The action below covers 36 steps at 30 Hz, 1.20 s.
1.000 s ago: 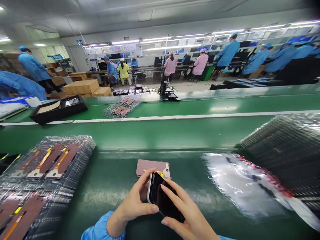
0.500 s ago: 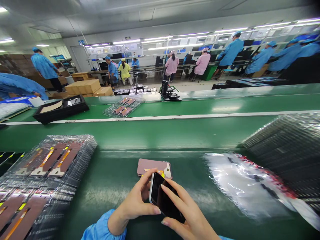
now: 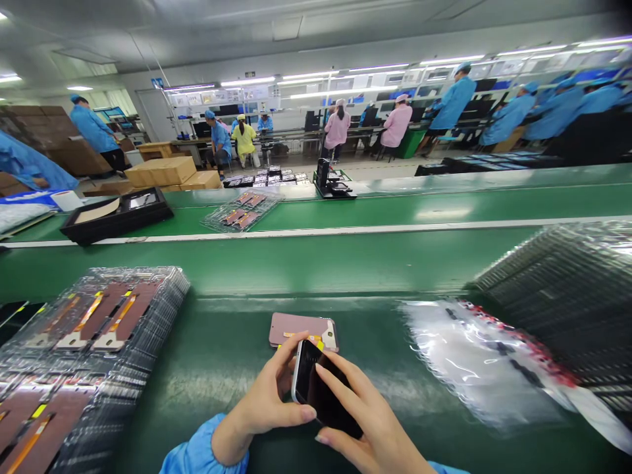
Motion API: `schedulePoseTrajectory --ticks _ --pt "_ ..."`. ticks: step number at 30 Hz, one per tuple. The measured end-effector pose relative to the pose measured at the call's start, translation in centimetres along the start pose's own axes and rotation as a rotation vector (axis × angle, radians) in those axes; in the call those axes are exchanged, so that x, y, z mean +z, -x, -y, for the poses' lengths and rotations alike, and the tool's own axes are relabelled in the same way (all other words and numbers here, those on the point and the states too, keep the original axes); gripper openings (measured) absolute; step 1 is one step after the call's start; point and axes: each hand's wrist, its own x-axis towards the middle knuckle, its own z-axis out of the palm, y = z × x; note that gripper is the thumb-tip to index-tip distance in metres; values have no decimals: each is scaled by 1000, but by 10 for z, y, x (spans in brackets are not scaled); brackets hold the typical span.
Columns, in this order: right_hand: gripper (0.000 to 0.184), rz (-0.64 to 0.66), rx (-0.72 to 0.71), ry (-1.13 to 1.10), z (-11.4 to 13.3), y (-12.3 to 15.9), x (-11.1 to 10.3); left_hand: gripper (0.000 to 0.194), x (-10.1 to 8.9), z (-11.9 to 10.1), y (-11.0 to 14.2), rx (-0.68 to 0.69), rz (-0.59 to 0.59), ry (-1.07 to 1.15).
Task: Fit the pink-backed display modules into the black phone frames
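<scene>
A black-screened phone (image 3: 320, 392) with a pale edge is gripped by both hands low in the middle of the view. My left hand (image 3: 266, 401) wraps its left edge, thumb underneath. My right hand (image 3: 365, 421) lies over the screen, fingers pressed on the glass. Just beyond the phone, a pink panel (image 3: 301, 331) with a yellow strip lies flat on the green bench (image 3: 222, 355).
Stacked clear trays of brown parts (image 3: 93, 329) fill the left. Clear bags (image 3: 484, 362) and a dark tray stack (image 3: 567, 289) sit on the right. Beyond runs a green conveyor (image 3: 395, 210) with a black tray (image 3: 116, 214) and a clear tray (image 3: 241, 212). People in blue, pink and yellow coats work behind.
The phone and both hands have barely shifted. A person in blue at the far left has walked further right past the brown boxes.
</scene>
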Motion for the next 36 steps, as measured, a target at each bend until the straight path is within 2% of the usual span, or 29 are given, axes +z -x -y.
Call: schedulePoseTrajectory --ticks 17,29,31,36 --pt "56 -13 -96 34 6 -7 -6 90 -3 -1 5 -49 31 -28" --pt "53 -15 -98 6 11 -8 -8 93 -1 -7 9 -62 38 -58" --pt "56 -19 -116 23 10 -9 -9 92 1 -9 8 -61 40 -26" --pt "76 9 -162 129 7 -12 -13 88 6 -9 7 -32 5 68"
